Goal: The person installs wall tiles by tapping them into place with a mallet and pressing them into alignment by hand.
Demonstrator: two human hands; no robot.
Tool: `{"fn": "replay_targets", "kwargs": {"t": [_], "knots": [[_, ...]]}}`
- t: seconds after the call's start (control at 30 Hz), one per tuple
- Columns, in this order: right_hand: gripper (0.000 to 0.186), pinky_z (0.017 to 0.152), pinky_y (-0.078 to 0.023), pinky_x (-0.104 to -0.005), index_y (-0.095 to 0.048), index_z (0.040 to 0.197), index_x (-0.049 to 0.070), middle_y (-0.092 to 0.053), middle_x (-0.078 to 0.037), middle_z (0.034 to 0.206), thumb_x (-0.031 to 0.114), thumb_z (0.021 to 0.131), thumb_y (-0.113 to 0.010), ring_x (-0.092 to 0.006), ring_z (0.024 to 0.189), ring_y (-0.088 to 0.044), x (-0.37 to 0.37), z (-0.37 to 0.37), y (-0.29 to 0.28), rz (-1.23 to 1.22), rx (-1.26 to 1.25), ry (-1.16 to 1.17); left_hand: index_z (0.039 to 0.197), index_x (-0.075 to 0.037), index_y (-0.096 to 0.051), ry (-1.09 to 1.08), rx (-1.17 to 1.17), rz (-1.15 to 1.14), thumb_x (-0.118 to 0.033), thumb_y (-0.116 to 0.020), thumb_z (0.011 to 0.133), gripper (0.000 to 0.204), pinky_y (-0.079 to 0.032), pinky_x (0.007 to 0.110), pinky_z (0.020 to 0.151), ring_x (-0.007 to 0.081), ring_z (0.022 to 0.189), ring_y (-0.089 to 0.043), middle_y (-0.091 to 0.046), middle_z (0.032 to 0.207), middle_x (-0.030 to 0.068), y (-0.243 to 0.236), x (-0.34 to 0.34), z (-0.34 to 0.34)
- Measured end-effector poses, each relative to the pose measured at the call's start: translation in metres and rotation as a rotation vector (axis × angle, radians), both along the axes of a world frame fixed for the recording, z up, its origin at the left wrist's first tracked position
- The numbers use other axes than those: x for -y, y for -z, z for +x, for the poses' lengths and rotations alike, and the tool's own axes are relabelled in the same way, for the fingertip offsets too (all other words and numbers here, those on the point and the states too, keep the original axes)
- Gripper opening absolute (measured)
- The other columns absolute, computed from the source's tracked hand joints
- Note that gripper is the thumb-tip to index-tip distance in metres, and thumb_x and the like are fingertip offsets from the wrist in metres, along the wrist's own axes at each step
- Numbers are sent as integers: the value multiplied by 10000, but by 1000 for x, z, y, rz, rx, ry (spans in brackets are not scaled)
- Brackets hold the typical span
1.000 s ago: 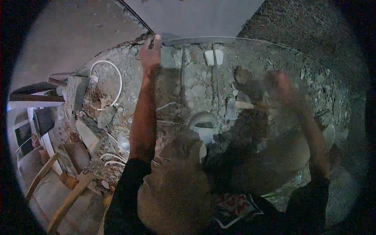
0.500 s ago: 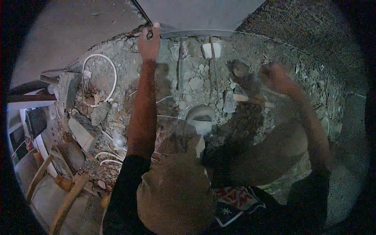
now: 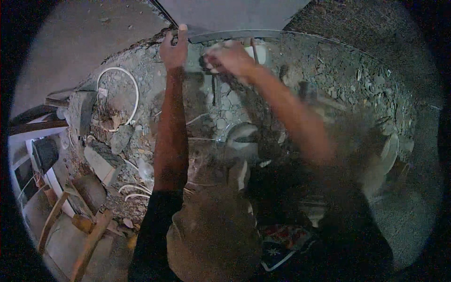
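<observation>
My left hand is at the far edge of the rubble, beside a dark vertical strip, its fingers closed around something small and dark that I cannot make out. My right hand is just right of it, blurred, closed on a dark object too unclear to name. Below and around my right hand lie thin bars and a pale block. A grey curved piece lies lower, in the middle. My right forearm and its blur partly hide the loose tool and stones on the right.
A white cable loop and concrete chunks lie to the left. Wooden pieces and framed items fill the lower left. A pale smooth panel stands beyond the rubble, with rough dark surface to its right.
My right hand has swung from the right side up and leftward, close to my left hand. My left hand stays at the edge, appearing slightly higher in the picture as the view shifts.
</observation>
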State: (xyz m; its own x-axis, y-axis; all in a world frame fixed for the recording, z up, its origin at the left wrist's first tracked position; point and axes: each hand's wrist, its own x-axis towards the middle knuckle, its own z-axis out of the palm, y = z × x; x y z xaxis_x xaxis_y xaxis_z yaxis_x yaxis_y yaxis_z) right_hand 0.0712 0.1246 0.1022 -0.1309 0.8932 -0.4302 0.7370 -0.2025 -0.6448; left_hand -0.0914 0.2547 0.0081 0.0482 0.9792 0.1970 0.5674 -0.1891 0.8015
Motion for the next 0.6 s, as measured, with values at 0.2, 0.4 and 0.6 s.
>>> {"fn": "replay_targets", "kwargs": {"t": [0.2,0.4,0.6], "knots": [[397,994,-506,-584,-486,1237,16,-403,-245,1516,344,1015,-465,-481,1280,-526,-25,-65,79,45,-1783,1318,926,-11,-743,122,60,44,-724,-670,871,719,-514,466,778,375,757,-634,-694,801,230,-6,-9,10],[569,1120,-420,-601,-354,1482,-14,-306,-194,1636,355,1051,-393,-467,1361,-480,-57,-81,109,95,-2010,1446,968,-41,-763,68,-107,42,-734,-663,871,706,-525,472,802,417,796,-673,-715,833,244,-16,-4,-1],[729,1151,-374,-597,-193,1627,73,-299,-146,1644,476,1050,-380,-436,1465,-370,-75,-112,103,71,-2522,1352,1041,-49,-772,26,-195,138,-701,-662,889,678,-528,478,861,408,915,-713,-746,950,228,6,-33,-36]]}}
